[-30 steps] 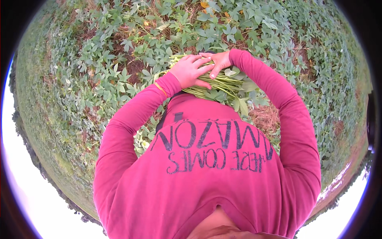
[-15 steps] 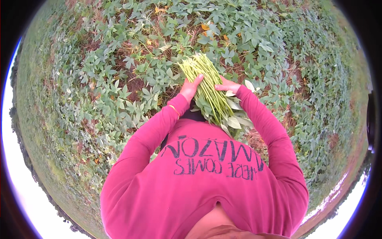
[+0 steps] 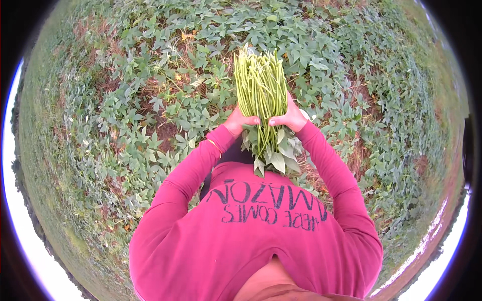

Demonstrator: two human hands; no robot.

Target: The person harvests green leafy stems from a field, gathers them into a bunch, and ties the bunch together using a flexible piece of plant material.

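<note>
A thick bundle of cut leafy stems (image 3: 260, 85) is held up in front of my chest, its pale green stem ends at the far end. Its broad green leaves (image 3: 279, 153) hang toward me at the near end. My left hand (image 3: 238, 121) wraps the bundle's left side, thumb lying across the stems. On the opposite side my right hand (image 3: 292, 116) grips it, thumb pointing inward and nearly meeting the other thumb. Most of my fingers are hidden behind the stems.
Low leafy vines (image 3: 201, 60) spread over the ground all around, with patches of dry brown growth (image 3: 155, 95) between them. A pale strip and sky show at the lower edges of the view.
The bundle has swung from a slant to nearly upright, its stem ends farther from me. My hands have come lower on it, toward the leafy end, and their thumbs are closer together.
</note>
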